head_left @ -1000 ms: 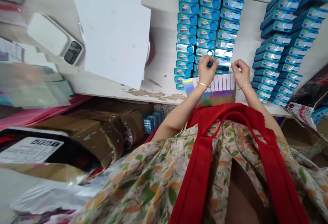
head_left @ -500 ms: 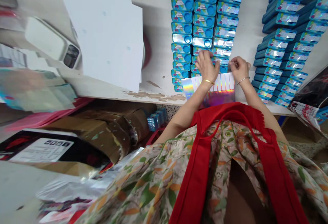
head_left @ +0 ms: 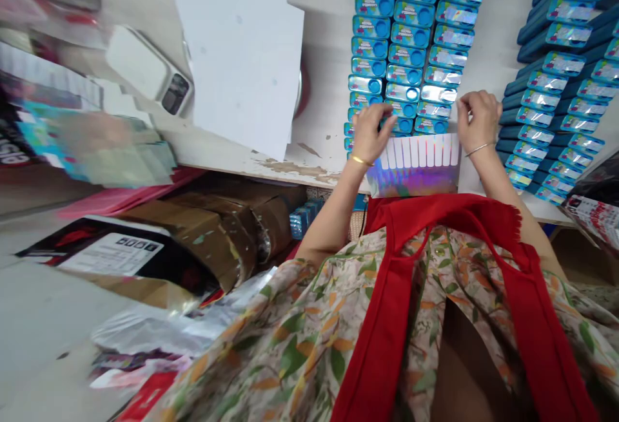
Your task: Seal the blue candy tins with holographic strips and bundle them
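Observation:
My left hand, with a gold bangle at the wrist, curls its fingers onto a blue tin at the near end of three rows of blue tins. My right hand, also bangled, is pinched shut beside the rightmost row; whatever it holds is too small to name. Between my wrists a holographic sticker sheet with white strip labels lies at the table's front edge.
Slanted stacks of blue tins fill the right side. White paper sheets and a small scale lie to the left. Cardboard boxes and plastic bags sit below the table. A red apron covers my floral dress.
A second ago both hands held a strip between them over the tins. They then pressed down on the near tins and have since spread apart. The camera view has shifted left.

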`<state>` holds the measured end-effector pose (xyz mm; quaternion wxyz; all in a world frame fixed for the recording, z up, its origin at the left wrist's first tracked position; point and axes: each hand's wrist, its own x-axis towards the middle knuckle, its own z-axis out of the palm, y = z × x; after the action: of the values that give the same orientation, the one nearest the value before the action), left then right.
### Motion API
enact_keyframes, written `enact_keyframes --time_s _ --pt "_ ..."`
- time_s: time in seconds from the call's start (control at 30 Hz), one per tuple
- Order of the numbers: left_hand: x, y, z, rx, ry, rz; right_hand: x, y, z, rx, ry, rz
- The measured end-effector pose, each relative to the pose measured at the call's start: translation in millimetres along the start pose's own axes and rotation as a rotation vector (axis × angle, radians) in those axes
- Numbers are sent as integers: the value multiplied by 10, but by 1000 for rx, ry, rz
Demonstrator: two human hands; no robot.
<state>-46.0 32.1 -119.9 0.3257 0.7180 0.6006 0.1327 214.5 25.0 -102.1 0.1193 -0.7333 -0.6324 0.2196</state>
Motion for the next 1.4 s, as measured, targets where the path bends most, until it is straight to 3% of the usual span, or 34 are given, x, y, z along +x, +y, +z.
enact_keyframes --time_s 0.1,0.2,0.27,0.37,0.53,0.73,0.97,1.07,1.13,1.2,1.3,1.4 --pt "-307 -276 -267 77 -123 3 -243 -462 121 16 -117 -184" --pt "-468 -377 -277 78 -214 6 -425 -842 377 1 -313 -314" --pt "-496 -359 -237 60 -190 8 -469 -965 534 5 -386 -321" --pt "-493 -291 -220 83 -126 44 -439 -974 669 35 -385 -257" --pt "-517 -225 -213 120 -97 123 -340 -871 716 58 -360 -168" --pt "-615 -191 -87 103 -54 126 -360 -820 768 53 -301 -157" --pt "-1073 -74 -186 120 -80 172 -348 -751 899 -24 -274 -158" --pt "-1196 5 -292 -86 131 181 -381 -734 891 46 -228 -184" --pt "-1146 39 -327 -340 312 119 -440 -734 827 162 -135 -222" --pt "-1008 37 -307 -607 418 26 -525 -749 726 333 -42 -263" --pt "-762 -25 -180 -864 433 -62 -665 -787 574 632 -26 -267" --pt "-598 -80 5 -970 386 -96 -757 -796 487 789 -54 -154"
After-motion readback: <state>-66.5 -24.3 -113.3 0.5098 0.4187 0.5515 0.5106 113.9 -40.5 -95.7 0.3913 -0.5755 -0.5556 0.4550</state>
